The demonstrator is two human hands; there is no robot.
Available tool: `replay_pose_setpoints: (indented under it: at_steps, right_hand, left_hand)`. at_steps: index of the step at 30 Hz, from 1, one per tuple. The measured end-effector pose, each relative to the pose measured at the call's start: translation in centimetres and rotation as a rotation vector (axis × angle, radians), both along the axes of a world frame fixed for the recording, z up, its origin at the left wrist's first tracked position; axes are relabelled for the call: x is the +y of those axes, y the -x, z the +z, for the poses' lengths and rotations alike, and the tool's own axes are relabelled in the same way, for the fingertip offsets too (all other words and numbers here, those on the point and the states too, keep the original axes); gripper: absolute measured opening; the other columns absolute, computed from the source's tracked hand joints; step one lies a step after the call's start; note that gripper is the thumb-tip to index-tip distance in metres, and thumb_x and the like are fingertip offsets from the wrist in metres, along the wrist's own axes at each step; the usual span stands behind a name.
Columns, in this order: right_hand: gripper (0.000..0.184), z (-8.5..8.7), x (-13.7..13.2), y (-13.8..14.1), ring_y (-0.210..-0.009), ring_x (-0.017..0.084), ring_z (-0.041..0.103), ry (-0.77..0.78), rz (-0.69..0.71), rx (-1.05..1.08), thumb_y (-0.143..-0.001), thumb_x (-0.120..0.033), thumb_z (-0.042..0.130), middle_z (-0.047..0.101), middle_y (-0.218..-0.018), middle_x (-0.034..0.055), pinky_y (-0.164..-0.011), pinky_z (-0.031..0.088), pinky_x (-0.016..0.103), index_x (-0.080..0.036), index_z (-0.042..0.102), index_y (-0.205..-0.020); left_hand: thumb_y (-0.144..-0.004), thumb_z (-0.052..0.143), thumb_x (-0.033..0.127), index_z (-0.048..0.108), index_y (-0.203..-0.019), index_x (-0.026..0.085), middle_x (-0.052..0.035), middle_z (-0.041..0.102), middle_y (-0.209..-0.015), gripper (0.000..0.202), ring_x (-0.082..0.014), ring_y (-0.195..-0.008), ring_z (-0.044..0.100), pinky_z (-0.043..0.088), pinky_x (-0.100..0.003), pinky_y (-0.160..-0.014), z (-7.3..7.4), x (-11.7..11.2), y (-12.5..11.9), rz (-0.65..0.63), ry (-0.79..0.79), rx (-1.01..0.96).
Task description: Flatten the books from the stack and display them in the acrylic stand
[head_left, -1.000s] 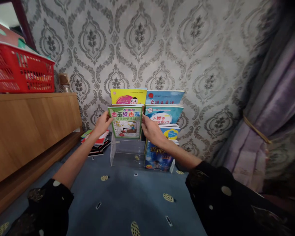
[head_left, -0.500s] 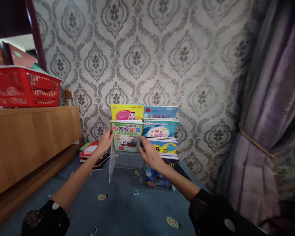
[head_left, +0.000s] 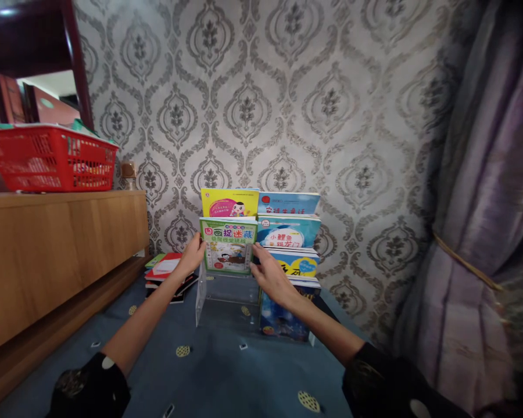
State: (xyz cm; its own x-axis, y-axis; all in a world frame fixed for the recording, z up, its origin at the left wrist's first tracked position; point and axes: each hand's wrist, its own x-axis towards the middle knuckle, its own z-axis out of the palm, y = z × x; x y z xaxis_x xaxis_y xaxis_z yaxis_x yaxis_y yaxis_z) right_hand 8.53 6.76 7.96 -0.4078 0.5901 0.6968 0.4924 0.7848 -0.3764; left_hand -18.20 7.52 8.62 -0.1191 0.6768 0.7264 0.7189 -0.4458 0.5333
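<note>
A clear acrylic tiered rack (head_left: 209,290) stands on the blue carpet against the patterned wall. Its right column holds several children's books (head_left: 290,232). In the left column a yellow book (head_left: 229,203) sits at the back, and a green-covered book (head_left: 229,244) stands in front of it. My left hand (head_left: 194,253) grips the green book's left edge, thumb on the cover. My right hand (head_left: 268,276) touches its right edge with fingers partly spread. Both sleeves are black with pale dots.
A stack of books (head_left: 168,270) lies on the carpet left of the rack. A wooden cabinet (head_left: 56,249) runs along the left with a red plastic basket (head_left: 47,159) on top. A purple curtain (head_left: 483,232) with a tieback hangs on the right.
The green book has settled lower into the left column of the rack, and both hands stay at its edges. The camera has tilted upward and pulled back slightly.
</note>
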Motion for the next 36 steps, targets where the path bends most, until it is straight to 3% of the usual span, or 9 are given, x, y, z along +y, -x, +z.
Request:
replay_pose_setpoints:
  at_steps: [4,9,18,20,23,26,29,33,36]
  right_hand:
    - [0.053,0.0,0.3,0.1,-0.142,0.03,0.036,-0.001,0.016,-0.005,-0.088,-0.024,0.046,0.048,-0.147,0.0192,-0.114,0.037,0.051,-0.011,0.049,-0.139]
    - [0.052,-0.3,0.8,0.1,-0.141,0.029,0.038,-0.047,0.048,0.01,-0.088,-0.022,0.048,0.051,-0.145,0.015,-0.113,0.037,0.051,-0.017,0.05,-0.139]
    - [0.051,-0.1,0.7,0.1,-0.14,0.03,0.04,-0.063,0.049,0.008,-0.086,-0.022,0.049,0.053,-0.143,0.0152,-0.115,0.034,0.054,-0.017,0.053,-0.137]
    - [0.051,-0.1,0.5,0.0,-0.141,0.03,0.038,-0.053,0.045,-0.001,-0.087,-0.022,0.049,0.052,-0.143,0.0151,-0.114,0.035,0.053,-0.017,0.052,-0.138]
    - [0.051,0.0,0.3,0.0,-0.142,0.029,0.036,-0.03,0.034,-0.011,-0.088,-0.024,0.048,0.049,-0.146,0.0168,-0.114,0.036,0.051,-0.014,0.051,-0.138]
    - [0.052,0.0,0.3,-0.1,-0.142,0.03,0.037,-0.026,0.044,0.002,-0.088,-0.024,0.048,0.05,-0.146,0.0159,-0.114,0.037,0.051,-0.015,0.051,-0.139]
    - [0.052,0.0,0.4,-0.1,-0.141,0.03,0.039,-0.037,0.049,0.005,-0.087,-0.023,0.05,0.051,-0.145,0.0139,-0.114,0.036,0.053,-0.018,0.051,-0.139]
    - [0.052,-0.1,0.6,-0.1,-0.14,0.031,0.04,-0.037,0.043,0.022,-0.086,-0.021,0.051,0.05,-0.146,0.0151,-0.113,0.037,0.054,-0.017,0.053,-0.138]
    - [0.052,-0.3,0.6,0.0,-0.141,0.031,0.039,-0.012,0.061,0.029,-0.087,-0.021,0.05,0.048,-0.148,0.0149,-0.109,0.043,0.054,-0.018,0.052,-0.139]
  left_hand:
    - [-0.086,0.045,0.018,0.052,-0.098,0.019,-0.0088,0.068,-0.097,0.013,-0.0257,-0.095,0.064,0.049,-0.042,-0.089,0.1,0.1,0.0,-0.01,0.009,-0.01]
    - [-0.087,0.044,0.018,0.052,-0.101,0.019,-0.0093,0.067,-0.102,0.016,-0.0255,-0.099,0.063,0.049,-0.042,-0.09,0.1,0.1,0.0,-0.026,0.011,-0.016]
    - [-0.087,0.045,0.018,0.054,-0.102,0.019,-0.0094,0.068,-0.096,0.017,-0.0281,-0.1,0.064,0.049,-0.045,-0.091,0.1,0.1,-0.1,-0.017,0.0,-0.017]
    - [-0.087,0.045,0.017,0.053,-0.106,0.019,-0.0101,0.068,-0.098,0.021,-0.0283,-0.098,0.064,0.049,-0.046,-0.09,0.1,0.0,-0.2,-0.009,-0.006,-0.017]
    - [-0.088,0.045,0.016,0.044,-0.126,0.016,-0.014,0.064,-0.113,0.038,-0.0284,-0.106,0.062,0.046,-0.048,-0.097,0.2,-0.7,-0.9,0.006,-0.033,-0.021]
    - [-0.089,0.047,0.017,0.025,-0.144,0.013,-0.0203,0.048,-0.137,0.059,-0.0293,-0.127,0.049,0.036,-0.049,-0.109,0.9,-2.1,-2.0,0.089,-0.204,0.029]
    - [-0.093,0.046,0.019,0.028,-0.147,0.016,-0.0195,0.039,-0.144,0.058,-0.0312,-0.138,0.036,0.03,-0.049,-0.113,2.0,-3.4,-3.3,0.195,-0.361,0.185]
    - [-0.095,0.042,0.019,0.04,-0.144,0.022,-0.0167,0.045,-0.137,0.049,-0.0338,-0.129,0.046,0.038,-0.049,-0.106,3.3,-3.5,-4.0,0.263,-0.245,0.258]
    - [-0.097,0.039,0.02,0.038,-0.146,0.023,-0.0145,0.051,-0.133,0.049,-0.0305,-0.121,0.054,0.042,-0.046,-0.103,4.0,-2.1,-3.6,0.17,-0.199,0.183]
